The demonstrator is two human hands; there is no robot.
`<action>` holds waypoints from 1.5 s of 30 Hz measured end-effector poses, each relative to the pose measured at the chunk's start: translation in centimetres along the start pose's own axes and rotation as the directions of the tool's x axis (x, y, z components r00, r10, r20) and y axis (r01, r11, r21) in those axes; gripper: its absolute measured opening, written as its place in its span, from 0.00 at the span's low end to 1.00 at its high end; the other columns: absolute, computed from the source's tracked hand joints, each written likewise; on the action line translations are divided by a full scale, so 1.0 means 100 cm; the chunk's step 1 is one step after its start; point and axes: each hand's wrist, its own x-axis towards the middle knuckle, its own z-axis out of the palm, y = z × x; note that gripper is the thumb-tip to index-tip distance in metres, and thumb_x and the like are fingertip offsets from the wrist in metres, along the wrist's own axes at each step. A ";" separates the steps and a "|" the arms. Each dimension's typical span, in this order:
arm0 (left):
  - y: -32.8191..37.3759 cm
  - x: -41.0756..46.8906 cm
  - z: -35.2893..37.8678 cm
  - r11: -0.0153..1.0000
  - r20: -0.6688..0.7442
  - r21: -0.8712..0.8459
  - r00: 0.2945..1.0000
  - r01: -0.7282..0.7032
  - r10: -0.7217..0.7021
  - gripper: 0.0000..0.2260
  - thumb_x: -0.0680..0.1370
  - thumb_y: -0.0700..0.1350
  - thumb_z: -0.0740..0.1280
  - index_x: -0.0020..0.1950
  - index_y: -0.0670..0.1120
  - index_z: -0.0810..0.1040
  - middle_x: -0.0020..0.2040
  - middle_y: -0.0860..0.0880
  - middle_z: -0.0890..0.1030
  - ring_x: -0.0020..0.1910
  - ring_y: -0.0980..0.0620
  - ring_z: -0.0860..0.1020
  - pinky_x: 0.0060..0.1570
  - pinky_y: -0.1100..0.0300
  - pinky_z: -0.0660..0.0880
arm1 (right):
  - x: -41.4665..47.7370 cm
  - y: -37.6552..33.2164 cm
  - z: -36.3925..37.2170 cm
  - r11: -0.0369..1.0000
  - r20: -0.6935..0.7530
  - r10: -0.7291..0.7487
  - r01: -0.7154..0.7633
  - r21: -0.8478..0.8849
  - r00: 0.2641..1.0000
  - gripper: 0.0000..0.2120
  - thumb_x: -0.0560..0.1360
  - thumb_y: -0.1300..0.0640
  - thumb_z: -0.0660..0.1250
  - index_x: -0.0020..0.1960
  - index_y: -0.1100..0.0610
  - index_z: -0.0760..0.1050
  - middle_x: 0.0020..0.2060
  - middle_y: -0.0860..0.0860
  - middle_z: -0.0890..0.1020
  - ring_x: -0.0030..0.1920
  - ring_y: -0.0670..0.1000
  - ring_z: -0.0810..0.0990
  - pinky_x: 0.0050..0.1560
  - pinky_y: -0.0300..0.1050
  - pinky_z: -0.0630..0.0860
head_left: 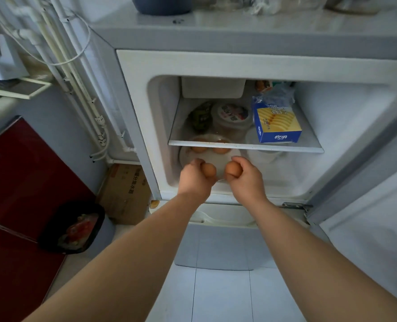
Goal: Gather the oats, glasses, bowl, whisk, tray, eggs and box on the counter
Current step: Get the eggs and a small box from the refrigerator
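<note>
Both my arms reach into the open fridge (216, 63), below its glass shelf (244, 145). My left hand (194, 180) grips a brown egg (209, 170). My right hand (246, 178) grips a second brown egg (232, 169). Behind them a white plate (185, 156) on the lower level holds two more eggs (219, 150), partly hidden by the shelf edge. A blue and yellow box (277, 123) lies on the shelf at the right.
The shelf also carries a round white tub (231, 118) and a green packet (201, 116). The fridge door (367, 205) hangs open on the right. A cardboard carton (125, 194) and a black-lined bin (73, 226) stand on the floor at left, by a red cabinet (23, 182).
</note>
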 end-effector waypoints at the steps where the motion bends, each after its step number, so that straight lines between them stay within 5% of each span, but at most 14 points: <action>1: 0.001 -0.014 -0.003 0.999 -0.002 -0.043 1.000 0.027 -0.028 0.17 0.76 0.44 0.70 0.63 0.44 0.74 0.54 0.47 0.79 0.48 0.50 0.74 0.46 0.61 0.68 | -0.010 -0.004 -0.005 1.000 0.014 0.013 -0.013 0.021 1.000 0.19 0.74 0.60 0.68 0.65 0.55 0.73 0.57 0.54 0.79 0.53 0.50 0.75 0.52 0.39 0.69; 10: 0.005 -0.139 -0.069 0.913 -0.121 -0.367 0.964 0.177 -0.236 0.21 0.73 0.47 0.73 0.65 0.45 0.74 0.51 0.50 0.77 0.49 0.50 0.77 0.47 0.58 0.72 | -0.109 -0.066 -0.032 0.992 0.101 -0.030 0.017 0.125 0.994 0.23 0.70 0.58 0.73 0.65 0.53 0.74 0.59 0.52 0.78 0.55 0.50 0.75 0.54 0.40 0.70; 16: -0.016 -0.246 -0.144 0.782 -0.259 -0.602 0.888 0.158 -0.380 0.22 0.72 0.47 0.75 0.64 0.45 0.75 0.49 0.49 0.78 0.46 0.50 0.77 0.44 0.58 0.76 | -0.200 -0.137 -0.023 0.967 0.241 -0.153 0.095 0.236 0.958 0.24 0.69 0.58 0.74 0.64 0.53 0.75 0.58 0.52 0.79 0.56 0.51 0.78 0.52 0.38 0.73; 18: -0.027 -0.273 -0.169 0.736 -0.299 -0.663 0.852 0.139 -0.430 0.22 0.71 0.48 0.76 0.61 0.43 0.77 0.49 0.47 0.80 0.44 0.50 0.78 0.46 0.55 0.78 | -0.224 -0.161 -0.012 0.959 0.285 -0.184 0.107 0.263 0.941 0.23 0.69 0.57 0.74 0.63 0.52 0.75 0.58 0.52 0.80 0.56 0.52 0.78 0.55 0.43 0.75; 21: -0.050 -0.316 -0.215 0.700 -0.362 -0.705 0.791 0.114 -0.493 0.19 0.71 0.49 0.76 0.58 0.45 0.78 0.48 0.48 0.82 0.46 0.49 0.80 0.54 0.53 0.79 | -0.265 -0.206 0.013 0.941 0.366 -0.255 0.142 0.308 0.895 0.23 0.70 0.56 0.74 0.63 0.52 0.75 0.58 0.52 0.79 0.58 0.52 0.78 0.60 0.48 0.75; 30: -0.142 -0.425 -0.355 0.663 -0.557 -0.749 0.560 -0.018 -0.614 0.19 0.70 0.49 0.76 0.58 0.47 0.78 0.49 0.51 0.81 0.49 0.52 0.80 0.56 0.54 0.79 | -0.383 -0.324 0.119 0.885 0.554 -0.439 0.233 0.403 0.708 0.23 0.71 0.56 0.73 0.64 0.53 0.74 0.58 0.51 0.78 0.57 0.49 0.77 0.55 0.40 0.72; 37: -0.226 -0.508 -0.468 0.691 -0.651 -0.720 0.413 -0.071 -0.637 0.09 0.70 0.43 0.76 0.46 0.42 0.81 0.36 0.49 0.78 0.34 0.54 0.74 0.39 0.62 0.72 | -0.495 -0.414 0.228 0.855 0.666 -0.486 0.147 0.498 0.567 0.22 0.71 0.62 0.73 0.63 0.58 0.74 0.54 0.54 0.80 0.50 0.49 0.78 0.53 0.40 0.73; 40: -0.260 -0.541 -0.514 0.689 -0.659 -0.721 0.383 -0.077 -0.647 0.08 0.71 0.40 0.75 0.37 0.47 0.78 0.37 0.47 0.77 0.38 0.51 0.74 0.44 0.58 0.72 | -0.537 -0.446 0.272 0.848 0.700 -0.506 0.140 0.512 0.504 0.22 0.70 0.63 0.73 0.63 0.57 0.74 0.53 0.54 0.80 0.53 0.51 0.78 0.55 0.42 0.73; 45: -0.318 -0.586 -0.584 0.675 -0.646 -0.734 0.382 -0.074 -0.661 0.07 0.73 0.42 0.73 0.42 0.44 0.76 0.39 0.45 0.75 0.40 0.49 0.73 0.46 0.52 0.75 | -0.598 -0.495 0.337 0.841 0.731 -0.535 0.183 0.509 0.424 0.24 0.71 0.61 0.73 0.65 0.57 0.73 0.56 0.54 0.79 0.56 0.52 0.78 0.61 0.46 0.75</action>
